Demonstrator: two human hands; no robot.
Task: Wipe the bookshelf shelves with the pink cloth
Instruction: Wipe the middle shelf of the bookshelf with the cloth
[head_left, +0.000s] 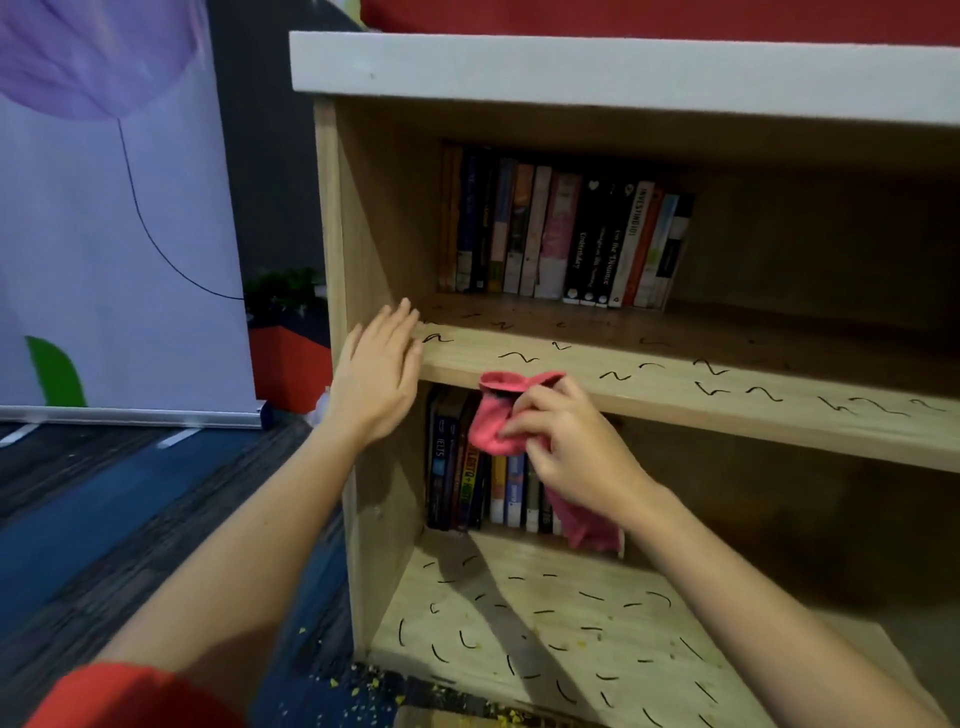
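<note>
Two hands are up at the bookshelf (332, 218). The right hand (571, 447) pinches the bunched cloth (496, 421) at the front edge of the upper shelf (675, 397). The left hand (382, 369) is open, fingers straight, at that shelf's left end. Bunched so small, the cloth may skip marks (517, 357) or smear them toward the books (561, 239).

Two arms are shown, uncovered from the wrists upward. A red sleeve (130, 696), short and plain, is worn on the left upper arm, and only its rounded edge is caught at the lower left corner. The left hand (376, 374) and the right hand (576, 452) are left bare. The right upper arm is cut off by the frame, so its sleeve cannot be told.
</note>
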